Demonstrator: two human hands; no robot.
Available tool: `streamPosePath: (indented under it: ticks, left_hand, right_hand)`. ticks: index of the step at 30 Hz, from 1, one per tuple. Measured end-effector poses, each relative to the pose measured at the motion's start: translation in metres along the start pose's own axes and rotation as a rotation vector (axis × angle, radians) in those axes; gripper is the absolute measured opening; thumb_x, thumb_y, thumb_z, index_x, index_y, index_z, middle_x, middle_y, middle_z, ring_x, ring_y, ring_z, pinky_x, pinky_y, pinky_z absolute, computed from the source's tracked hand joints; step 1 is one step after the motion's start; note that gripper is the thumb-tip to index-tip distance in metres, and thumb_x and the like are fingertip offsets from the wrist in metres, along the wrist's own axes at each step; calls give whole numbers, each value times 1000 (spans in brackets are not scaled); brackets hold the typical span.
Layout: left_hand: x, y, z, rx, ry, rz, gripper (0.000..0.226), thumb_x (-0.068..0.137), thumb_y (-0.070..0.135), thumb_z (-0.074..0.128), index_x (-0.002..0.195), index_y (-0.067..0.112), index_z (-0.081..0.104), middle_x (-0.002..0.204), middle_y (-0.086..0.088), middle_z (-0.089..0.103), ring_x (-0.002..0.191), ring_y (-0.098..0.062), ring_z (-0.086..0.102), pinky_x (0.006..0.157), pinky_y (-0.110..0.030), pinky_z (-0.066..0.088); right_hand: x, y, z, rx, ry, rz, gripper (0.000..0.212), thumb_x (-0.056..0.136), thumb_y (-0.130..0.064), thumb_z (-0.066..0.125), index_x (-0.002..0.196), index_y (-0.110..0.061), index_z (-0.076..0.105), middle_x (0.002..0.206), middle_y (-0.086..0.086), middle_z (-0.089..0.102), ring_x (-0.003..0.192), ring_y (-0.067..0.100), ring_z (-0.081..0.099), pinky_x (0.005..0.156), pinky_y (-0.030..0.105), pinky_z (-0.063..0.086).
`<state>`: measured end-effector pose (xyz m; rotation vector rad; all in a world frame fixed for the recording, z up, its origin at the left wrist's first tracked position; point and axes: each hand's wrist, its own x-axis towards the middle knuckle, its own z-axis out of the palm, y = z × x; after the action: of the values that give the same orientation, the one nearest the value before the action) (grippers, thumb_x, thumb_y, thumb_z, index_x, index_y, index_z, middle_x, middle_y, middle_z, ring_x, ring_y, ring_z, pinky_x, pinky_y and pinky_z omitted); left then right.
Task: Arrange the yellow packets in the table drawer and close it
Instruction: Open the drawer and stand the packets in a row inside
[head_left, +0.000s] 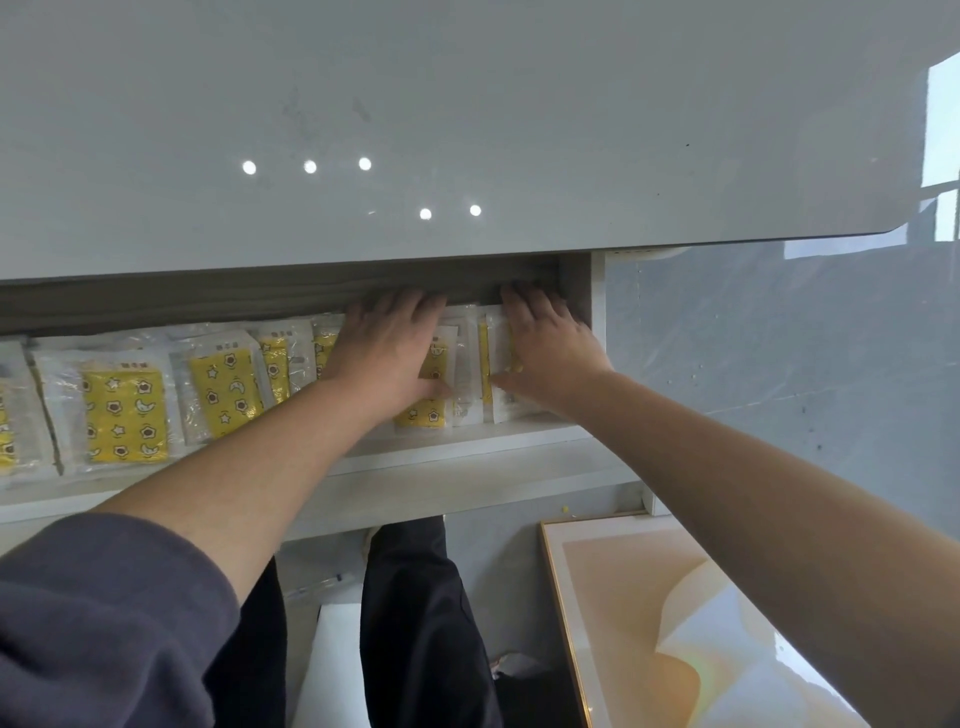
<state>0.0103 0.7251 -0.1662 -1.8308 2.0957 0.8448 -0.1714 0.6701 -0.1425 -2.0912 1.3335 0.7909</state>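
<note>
The white table drawer (467, 467) stands pulled out under the grey tabletop (467, 130). Several yellow packets in clear wrap lie in a row inside it, such as one at the left (124, 415) and one beside it (226, 389). My left hand (389, 353) lies flat, fingers straight, on a packet (423, 410) near the drawer's right end. My right hand (545, 348) presses flat on the rightmost packets (491, 364), next to the drawer's right wall. The fingertips of both hands reach under the tabletop's edge.
Below the drawer are my dark trouser legs (415, 623) and a white object on the floor (332, 665). A framed picture (649, 623) leans at the lower right. Grey tiled floor (779, 364) spreads to the right of the table.
</note>
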Motion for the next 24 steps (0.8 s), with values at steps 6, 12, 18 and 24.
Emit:
streamPosePath:
  ticks: [6, 12, 18, 24]
  left_hand:
    - [-4, 2, 4, 55, 22, -68, 96, 70, 67, 67, 142, 13, 32, 135, -8, 42, 123, -29, 43, 102, -44, 37]
    - [-13, 2, 0, 5, 109, -76, 83, 76, 61, 66, 139, 14, 39, 137, -9, 43, 126, -31, 41, 106, -50, 30]
    - [-11, -10, -6, -196, 153, -66, 20, 87, 32, 66, 95, 15, 58, 107, -4, 56, 100, -26, 52, 88, -38, 38]
    - [12, -6, -13, -359, 129, -154, 17, 95, 34, 55, 93, 17, 54, 91, -2, 54, 79, -19, 49, 64, -28, 35]
  right_hand:
    - [5, -2, 2, -40, 5, 21, 94, 80, -46, 71, 151, -18, 16, 150, 6, 29, 139, 28, 28, 113, 44, 29]
    - [1, -2, -4, -64, 115, -53, 75, 89, -40, 60, 151, -22, 20, 148, 3, 33, 136, 26, 32, 113, 42, 27]
    - [1, -4, -1, 33, 73, -11, 58, 93, -28, 51, 146, -21, 29, 144, 6, 38, 134, 27, 35, 113, 44, 27]
    - [8, -7, -8, 84, 66, 17, 57, 93, -16, 47, 147, -21, 31, 142, 7, 40, 131, 29, 39, 111, 43, 30]
